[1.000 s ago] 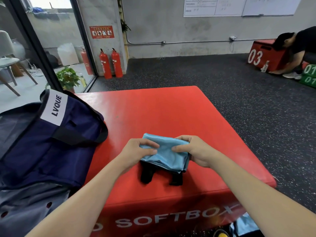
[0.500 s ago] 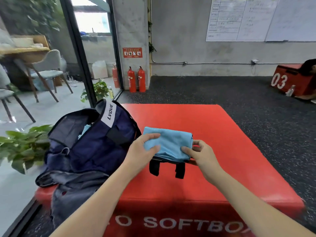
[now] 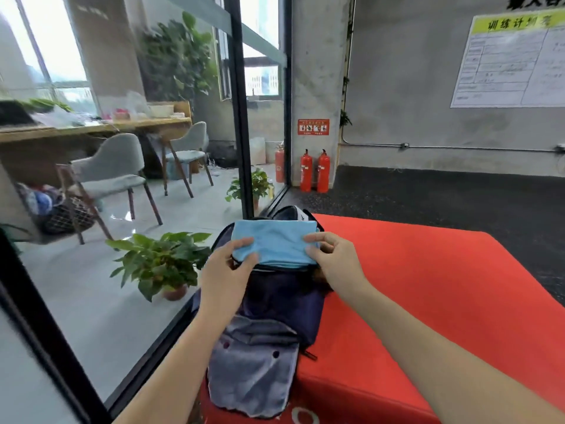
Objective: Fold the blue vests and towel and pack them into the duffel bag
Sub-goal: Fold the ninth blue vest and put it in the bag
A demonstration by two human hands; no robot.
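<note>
Blue folded vest [image 3: 272,246] pinched by left hand [image 3: 226,270] and right hand [image 3: 333,261], arms outstretched, over open duffel bag [image 3: 284,301]

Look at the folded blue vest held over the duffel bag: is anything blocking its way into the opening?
Nothing visible does. Both hands, left and right, hold the folded blue vest directly above the duffel bag, whose opening is unzipped.

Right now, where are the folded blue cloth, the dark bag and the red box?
folded light blue cloth [image 3: 273,244]: head view, middle of its top.
dark navy duffel bag [image 3: 286,304]: head view, side panel.
big red soft box [image 3: 428,286]: head view, bare top.
</note>
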